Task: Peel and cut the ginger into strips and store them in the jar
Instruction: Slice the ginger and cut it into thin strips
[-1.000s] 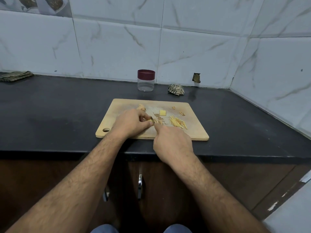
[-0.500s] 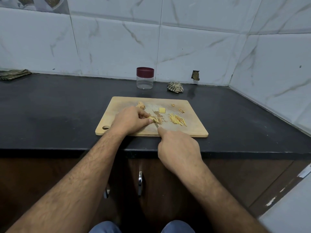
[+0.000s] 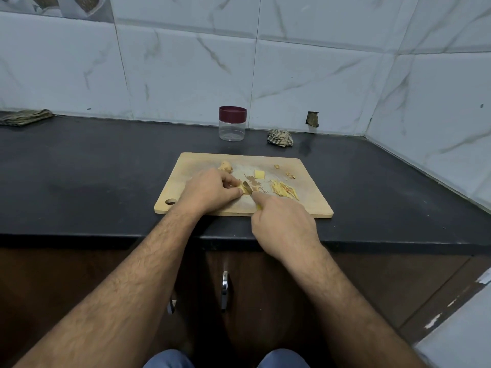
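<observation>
A wooden cutting board (image 3: 313,205) lies on the black counter. My left hand (image 3: 212,191) pinches a small yellow ginger slice (image 3: 241,188) down on the board. My right hand (image 3: 281,221) grips a knife, forefinger stretched along it; the blade (image 3: 247,187) rests against the slice. To the right lies a pile of cut ginger strips (image 3: 283,190). A peeled yellow block (image 3: 259,174) and an unpeeled ginger knob (image 3: 226,166) sit farther back. The clear jar (image 3: 232,124) with a maroon lid stands closed behind the board.
Peel scraps (image 3: 290,176) lie at the board's far right corner. A crumpled cloth (image 3: 279,138) sits by the wall, right of the jar, and a folded cloth (image 3: 25,117) at the far left. Tiled walls close the counter at the back and right.
The camera moved a little. My right hand has shifted left and brought the blade back against the slice my left hand holds. The strip pile has not moved.
</observation>
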### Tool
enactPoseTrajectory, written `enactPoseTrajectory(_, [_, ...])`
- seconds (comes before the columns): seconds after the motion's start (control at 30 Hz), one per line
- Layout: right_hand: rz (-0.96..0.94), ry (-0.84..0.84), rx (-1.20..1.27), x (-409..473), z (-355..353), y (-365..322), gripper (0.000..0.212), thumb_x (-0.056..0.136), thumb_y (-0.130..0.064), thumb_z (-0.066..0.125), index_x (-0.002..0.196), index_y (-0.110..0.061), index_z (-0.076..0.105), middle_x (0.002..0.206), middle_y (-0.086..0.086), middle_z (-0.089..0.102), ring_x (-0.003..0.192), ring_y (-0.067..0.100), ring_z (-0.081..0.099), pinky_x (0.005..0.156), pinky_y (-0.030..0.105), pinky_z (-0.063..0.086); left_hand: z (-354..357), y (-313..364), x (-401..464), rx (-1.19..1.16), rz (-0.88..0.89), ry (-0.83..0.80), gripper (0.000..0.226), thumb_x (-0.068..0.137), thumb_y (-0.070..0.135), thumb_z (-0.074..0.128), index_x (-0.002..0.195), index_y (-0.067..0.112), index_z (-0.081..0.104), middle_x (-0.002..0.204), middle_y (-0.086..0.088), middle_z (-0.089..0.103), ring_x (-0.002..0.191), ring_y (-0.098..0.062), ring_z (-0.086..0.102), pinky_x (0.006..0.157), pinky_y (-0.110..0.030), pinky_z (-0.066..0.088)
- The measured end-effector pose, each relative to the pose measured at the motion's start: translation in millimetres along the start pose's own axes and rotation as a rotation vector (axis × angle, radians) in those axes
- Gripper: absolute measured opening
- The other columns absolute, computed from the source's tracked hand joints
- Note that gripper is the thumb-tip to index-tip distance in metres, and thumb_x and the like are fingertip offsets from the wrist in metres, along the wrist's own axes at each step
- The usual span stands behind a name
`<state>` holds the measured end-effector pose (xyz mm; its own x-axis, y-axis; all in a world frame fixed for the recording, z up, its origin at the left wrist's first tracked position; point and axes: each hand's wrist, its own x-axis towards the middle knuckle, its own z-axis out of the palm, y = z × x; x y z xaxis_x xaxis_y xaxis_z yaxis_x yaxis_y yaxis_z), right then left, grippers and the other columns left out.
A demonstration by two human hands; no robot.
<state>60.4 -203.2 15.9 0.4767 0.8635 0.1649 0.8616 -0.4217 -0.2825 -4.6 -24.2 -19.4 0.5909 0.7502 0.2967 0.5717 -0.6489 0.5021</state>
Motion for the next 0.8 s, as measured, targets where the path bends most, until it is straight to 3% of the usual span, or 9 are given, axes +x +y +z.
enactPoseTrajectory(0.17, [-0.011, -0.007, -0.012, 9, 5, -5, 0.047, 0.097, -0.02, 0.04, 0.142, -0.035, 0.045, 0.125, 0.001, 0.061, 0.111, 0.023, 0.055, 0.075, 0.033, 0.038, 1, -1, 0, -0.003, -0.004, 0.016, 0.029, 0.083, 0.045, 0.069, 0.11, 0.035, 0.074, 0.082, 0.016, 0.056, 0.093, -0.012, 0.058, 0.08, -0.029, 0.045])
enactPoseTrajectory(0.47, [-0.009, -0.042, -0.043, 19, 6, -7, 0.046, 0.099, -0.021, 0.039, 0.144, -0.033, 0.043, 0.131, 0.004, 0.058, 0.118, 0.025, 0.053, 0.084, 0.035, 0.042, 1, 0, 0, -0.004, -0.011, 0.01, 0.029, 0.083, 0.046, 0.068, 0.11, 0.035, 0.073, 0.073, 0.021, 0.051, 0.085, -0.011, 0.053, 0.078, -0.03, 0.043])
enactPoseTrajectory(0.6, [-0.057, -0.047, -0.104, 6, 7, -4, 0.048, 0.1, -0.02, 0.039, 0.146, -0.033, 0.037, 0.113, 0.004, 0.061, 0.104, 0.024, 0.056, 0.071, 0.033, 0.039, 0, 0, -1, 0.01, -0.007, 0.001, 0.03, 0.084, 0.047, 0.069, 0.111, 0.035, 0.073, 0.084, 0.016, 0.056, 0.096, -0.014, 0.059, 0.086, -0.033, 0.048])
enactPoseTrajectory(0.7, [-0.069, -0.041, -0.101, -10, 6, 4, 0.052, 0.099, -0.019, 0.036, 0.149, -0.033, 0.032, 0.093, 0.0, 0.052, 0.09, 0.021, 0.053, 0.067, 0.033, 0.039, -1, 1, -1, 0.017, -0.009, -0.006, 0.03, 0.084, 0.048, 0.068, 0.111, 0.036, 0.073, 0.085, 0.015, 0.057, 0.095, -0.014, 0.059, 0.089, -0.035, 0.05])
enactPoseTrajectory(0.8, [-0.047, -0.059, -0.08, -12, 3, 7, 0.055, 0.099, -0.018, 0.037, 0.15, -0.035, 0.03, 0.094, -0.001, 0.054, 0.087, 0.02, 0.052, 0.067, 0.033, 0.041, -1, 1, 0, 0.018, -0.009, -0.02, 0.03, 0.084, 0.048, 0.068, 0.112, 0.036, 0.073, 0.078, 0.02, 0.054, 0.088, -0.011, 0.056, 0.086, -0.033, 0.049])
